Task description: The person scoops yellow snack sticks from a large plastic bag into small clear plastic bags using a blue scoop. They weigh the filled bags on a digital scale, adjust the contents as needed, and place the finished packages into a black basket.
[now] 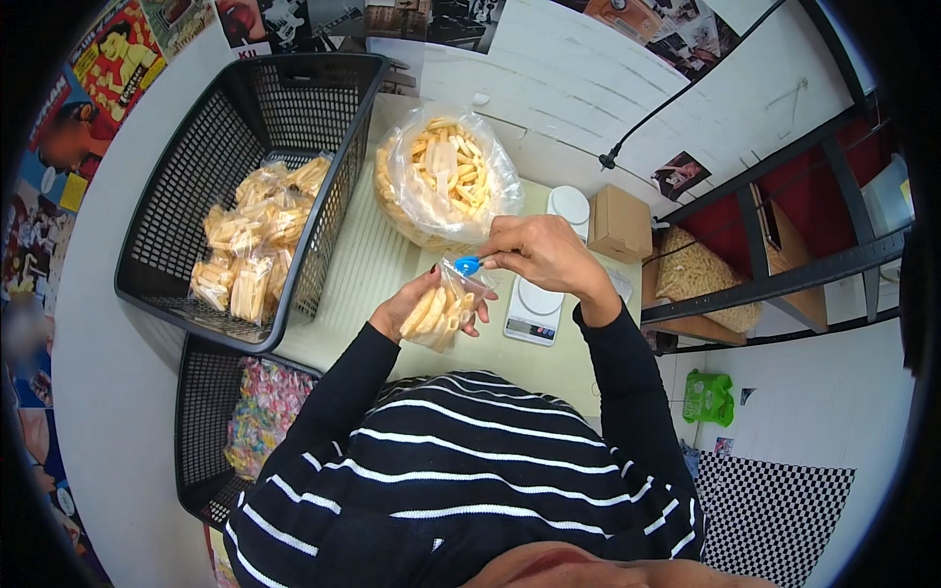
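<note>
My left hand (408, 305) grips a small clear plastic bag (439, 317) of pale yellow tube-shaped snacks from the side and below. At the bag's top edge, the fingertips of my right hand (548, 250) pinch a small blue object (467, 265); exactly what it is I cannot tell. Just beyond both hands stands a large open clear bag (401, 220) filled with the same kind of snacks, a translucent scoop (441, 165) lying on them. Below my right forearm sits a white digital kitchen scale (535, 312).
To the left a black perforated basket (323, 242) holds several filled snack bags (253, 235). A lower black basket (198, 411) contains colourful wrapped items (268, 411). A round-topped white device (569, 206) and a cardboard box (620, 224) stand at the back right, near a black-framed shelf (772, 275).
</note>
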Demonstrator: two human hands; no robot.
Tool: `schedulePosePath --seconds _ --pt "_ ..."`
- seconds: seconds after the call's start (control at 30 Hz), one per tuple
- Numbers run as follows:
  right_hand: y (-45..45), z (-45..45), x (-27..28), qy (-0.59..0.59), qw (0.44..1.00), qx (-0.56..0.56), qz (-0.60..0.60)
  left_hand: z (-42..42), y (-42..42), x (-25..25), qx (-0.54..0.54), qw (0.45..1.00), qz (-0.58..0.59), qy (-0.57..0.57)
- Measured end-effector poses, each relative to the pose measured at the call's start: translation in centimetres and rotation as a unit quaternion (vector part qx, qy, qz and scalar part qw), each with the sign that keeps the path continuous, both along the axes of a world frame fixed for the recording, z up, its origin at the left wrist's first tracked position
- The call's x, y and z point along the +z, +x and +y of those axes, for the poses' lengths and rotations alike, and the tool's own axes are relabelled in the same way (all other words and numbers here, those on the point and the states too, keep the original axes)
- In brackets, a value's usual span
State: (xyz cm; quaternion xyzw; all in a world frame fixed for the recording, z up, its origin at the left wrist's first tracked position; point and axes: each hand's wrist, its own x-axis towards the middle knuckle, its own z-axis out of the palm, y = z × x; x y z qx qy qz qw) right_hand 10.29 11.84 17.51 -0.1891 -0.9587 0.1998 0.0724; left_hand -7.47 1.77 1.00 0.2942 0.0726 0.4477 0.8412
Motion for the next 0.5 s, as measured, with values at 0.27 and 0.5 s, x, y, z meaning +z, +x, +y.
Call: schedulePosePath --seconds 0.27,0.5 --pt "-0.2 1.0 -1.7 -0.012 1.0 -0.007 0.011 0.1 -0.2 -1.5 -0.059 0.998 -0.026 0.008" --pt "1.5 6.9 -2.7 0.069 0.975 -0.211 0.026 -0.3 -0.3 -1.5 0.034 0.995 -0.068 -0.072"
